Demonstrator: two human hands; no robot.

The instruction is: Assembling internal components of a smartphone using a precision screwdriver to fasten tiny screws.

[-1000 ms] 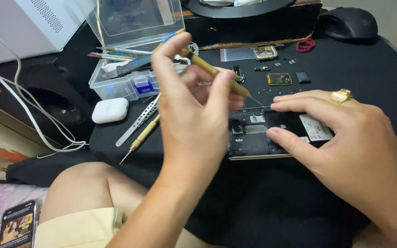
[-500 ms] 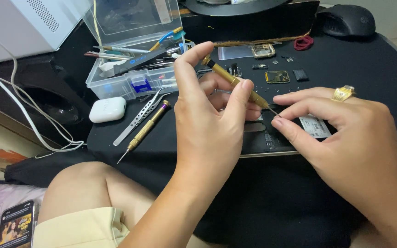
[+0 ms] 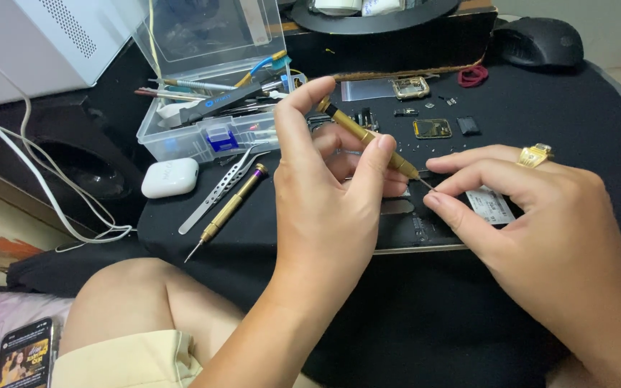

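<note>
My left hand [image 3: 332, 194] holds a slim brass screwdriver [image 3: 368, 136] tilted, index fingertip on its cap, tip pointing down to the right. The tip meets the fingertips of my right hand [image 3: 540, 223], which wears a gold ring and rests over an opened black phone [image 3: 411, 230] lying flat on the black mat [image 3: 468, 323]. The right thumb and forefinger are pinched together at the screwdriver's tip; whether they hold anything is too small to tell. Most of the phone is hidden behind both hands.
A second brass screwdriver [image 3: 228, 210] and steel tweezers [image 3: 217, 190] lie left of the phone, by a white earbud case [image 3: 170, 177]. A clear tool box [image 3: 210, 122] stands behind. Small phone parts [image 3: 433, 128] lie at the back. A black mouse [image 3: 539, 42] sits far right.
My left hand has lowered the screwdriver toward the right, bringing its tip to my right fingertips. The view has shifted slightly downward.
</note>
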